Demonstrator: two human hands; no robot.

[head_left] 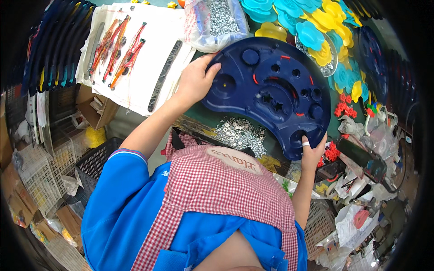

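Left hand (196, 80) and right hand (313, 155) grip opposite ends of a navy curved plastic panel (246, 88), in front of a checked apron (226, 189) whose pale patch (238, 161) bears brown script lettering. Loose screws (242, 135) heap on the green worktop (199, 114) beside the panel's inner curve. Farther off, wired components (122, 41) lie on white sheets (156, 31); a screw-filled plastic bag (199, 39) shows red print. Plastic crates (68, 160) stand lower left.

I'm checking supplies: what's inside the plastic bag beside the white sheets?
Many small silvery metal pieces show inside the plastic bag. Anything beneath their top layer is covered, so unseen.
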